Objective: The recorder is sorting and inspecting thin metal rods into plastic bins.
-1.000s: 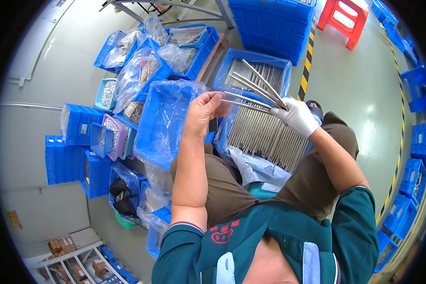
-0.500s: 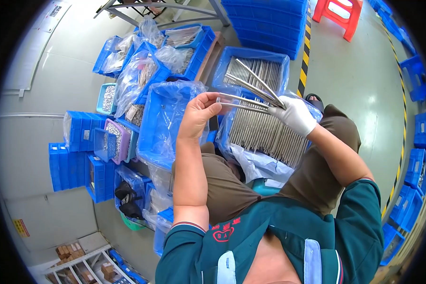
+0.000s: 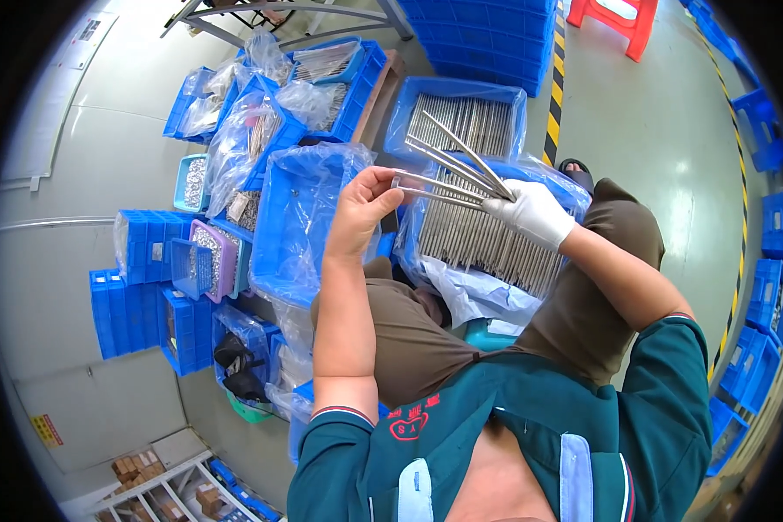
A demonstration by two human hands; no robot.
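The person sits with a fan of thin metal rods [image 3: 448, 170] held up between both hands. The right hand [image 3: 531, 211], in a white glove, has its fingers closed around one end of the bundle, and the rods spread out from there toward the far left. The bare left hand [image 3: 363, 211] pinches the free end of one or two rods between thumb and fingertips, apart from the others.

Directly under the hands a blue crate lined with clear plastic [image 3: 496, 252] rests at the knees and is full of the same rods lying side by side. A second blue crate of rods [image 3: 461, 122] stands just beyond it on the floor. To the left, an empty blue crate with a plastic liner [image 3: 300, 226] leans close to the left forearm. I judge that the work is at an early or middle stage: only a handful is in the hands, the two crates hold many rods, and the lined crate on the left has nothing visible inside.

Further left are more blue bins with bags of small metal parts [image 3: 252, 130] and a stack of blue crates [image 3: 143, 287]. A red plastic stool [image 3: 622, 22] is far on the right. Nothing stands between the hands and the crates; only the loose plastic liner is near the rod tips.
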